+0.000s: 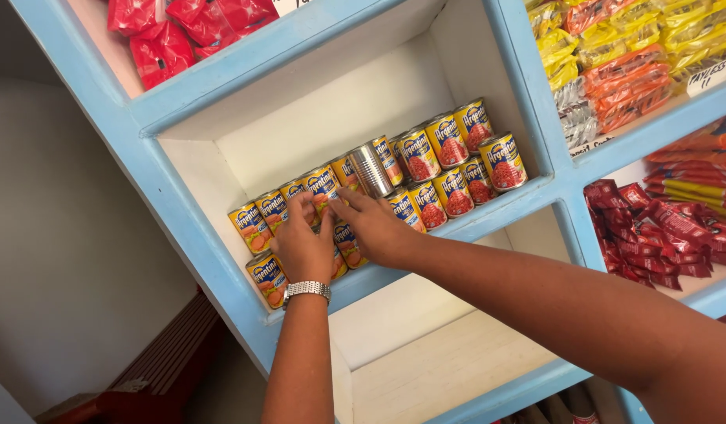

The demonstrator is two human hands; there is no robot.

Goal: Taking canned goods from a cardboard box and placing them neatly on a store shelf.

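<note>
Reaching up into the middle compartment of a blue-framed shelf unit, both hands working among stacked yellow-labelled cans. Left hand — steel watch at the wrist — curling its fingers over the top of one such can in the upper row, seemingly closing on it, though grip not fully showing. Right hand resting beside it, fingers spread loosely toward the same can, clamped on nothing visible. Judging the step as straightening or pulling a can from the row; next likely needing a firm pinch without toppling neighbours. Standing just behind, a can turned to its bare silver side. Farther off — red packets above, orange and yellow packets rightward.
</note>
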